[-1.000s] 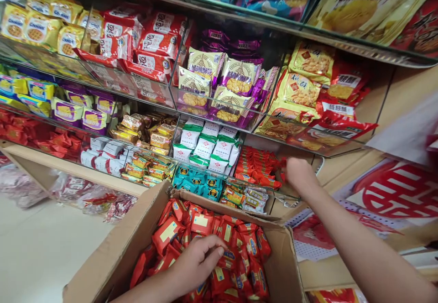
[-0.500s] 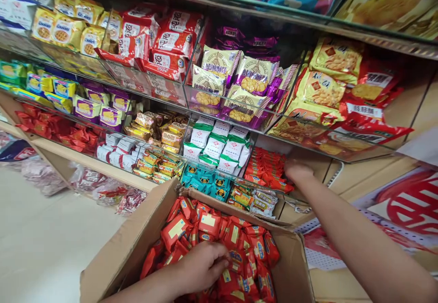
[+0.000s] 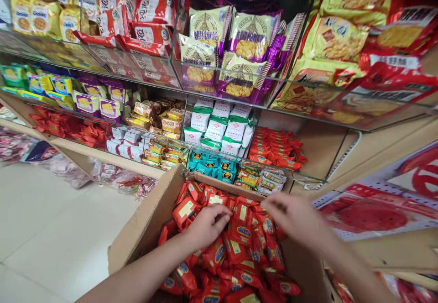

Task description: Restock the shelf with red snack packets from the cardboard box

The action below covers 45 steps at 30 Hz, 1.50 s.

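Note:
An open cardboard box (image 3: 137, 234) full of small red wrapped snack packets (image 3: 241, 234) is in front of me. My left hand (image 3: 207, 227) rests over the packets with its fingers curled down and thumb close to them; whatever lies under the fingers is hidden. Above the box's far right rim hovers my right hand (image 3: 290, 214), smeared by motion, its fingers apart and nothing visible in them. Beyond it, on the lower shelf, stand rows of red packets (image 3: 277, 148) in a clear compartment, beside white-and-green packets (image 3: 219, 127).
Clear shelf fronts (image 3: 219, 77) run across above the box. Purple-and-cream biscuit packs (image 3: 249, 36) and yellow packs (image 3: 340, 38) fill the upper compartments. Plastic-bagged goods (image 3: 119, 175) lie low at the left, by the tiled floor (image 3: 58, 221). A printed panel (image 3: 379, 211) stands at right.
My right hand has come from the red packets on the shelf back to the box. My left hand stays over the packets. The view has tilted down.

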Each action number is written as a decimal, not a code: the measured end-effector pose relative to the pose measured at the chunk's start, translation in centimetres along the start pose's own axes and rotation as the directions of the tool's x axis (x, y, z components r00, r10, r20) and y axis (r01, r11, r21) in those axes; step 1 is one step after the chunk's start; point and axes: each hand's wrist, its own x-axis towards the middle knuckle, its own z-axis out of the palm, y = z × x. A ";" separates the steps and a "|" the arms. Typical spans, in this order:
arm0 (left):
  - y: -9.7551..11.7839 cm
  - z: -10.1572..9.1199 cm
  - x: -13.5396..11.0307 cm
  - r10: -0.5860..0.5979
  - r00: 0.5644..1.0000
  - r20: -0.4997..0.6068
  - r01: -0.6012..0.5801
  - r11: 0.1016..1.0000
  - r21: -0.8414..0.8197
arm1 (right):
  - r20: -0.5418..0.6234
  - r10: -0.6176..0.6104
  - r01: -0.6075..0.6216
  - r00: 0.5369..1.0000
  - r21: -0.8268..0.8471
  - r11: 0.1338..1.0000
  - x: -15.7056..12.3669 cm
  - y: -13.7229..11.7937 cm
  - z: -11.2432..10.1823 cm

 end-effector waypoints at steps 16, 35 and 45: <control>0.5 -0.1 -0.2 0.055 0.978 0.199 0.027 0.923 -0.385 | -0.076 0.146 -0.073 0.986 0.594 0.801 -4.2 0.4 11.4; 0.6 -0.6 -0.2 -0.008 0.964 0.265 0.218 0.596 -0.773 | -0.288 0.275 0.062 0.917 0.786 0.615 -5.2 1.1 3.4; 0.1 0.4 -0.1 -0.034 0.959 0.283 0.214 0.740 -0.637 | -0.548 0.191 -0.384 0.815 -0.262 0.886 5.8 5.8 -6.6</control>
